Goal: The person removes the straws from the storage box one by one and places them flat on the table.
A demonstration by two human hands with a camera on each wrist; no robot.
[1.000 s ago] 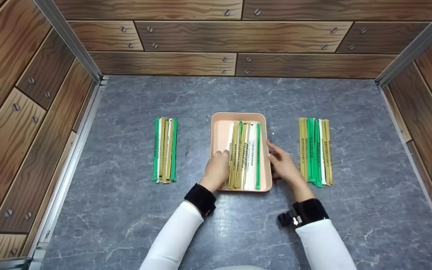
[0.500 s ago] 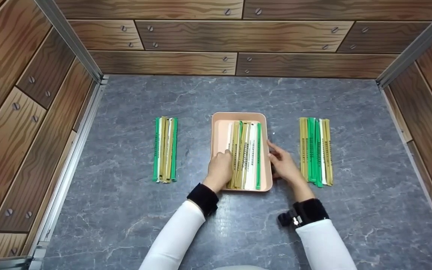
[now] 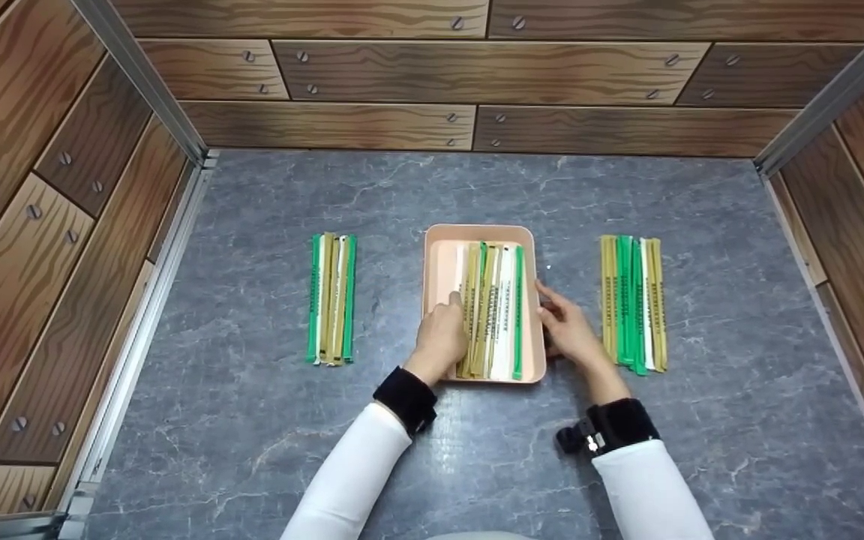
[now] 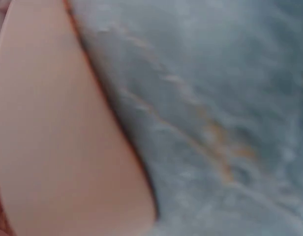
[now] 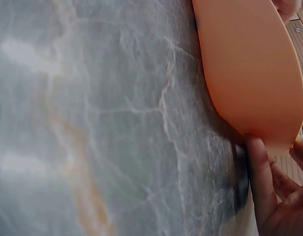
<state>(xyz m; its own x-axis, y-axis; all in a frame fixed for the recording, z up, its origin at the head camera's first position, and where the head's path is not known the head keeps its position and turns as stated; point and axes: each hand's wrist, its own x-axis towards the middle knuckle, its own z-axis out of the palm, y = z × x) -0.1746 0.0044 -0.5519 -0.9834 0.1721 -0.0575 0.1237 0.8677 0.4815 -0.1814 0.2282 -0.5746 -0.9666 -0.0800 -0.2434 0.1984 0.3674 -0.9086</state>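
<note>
A peach tray (image 3: 439, 255) lies in the middle of the grey marbled surface. Long narrow printed packets (image 3: 505, 315), green, tan and white, lie lengthwise in it, toward its right side. My left hand (image 3: 441, 337) reaches over the tray's left wall with bent fingers against the leftmost packets; its fingertips are hidden, and I cannot tell whether it pinches one. My right hand (image 3: 571, 328) touches the tray's right side from outside. In the right wrist view, its fairly straight fingers (image 5: 260, 182) meet the tray wall (image 5: 255, 69) near the base and at the rim.
On the left lies a row of similar packets (image 3: 331, 300), and another row (image 3: 631, 304) lies to the right, beyond my right hand. Wood-patterned walls (image 3: 477, 71) with metal corner rails (image 3: 148, 90) enclose the back and sides.
My left hand has shifted slightly right, over the leftmost packets in the tray. The right hand, the tray and both outer rows look unchanged.
</note>
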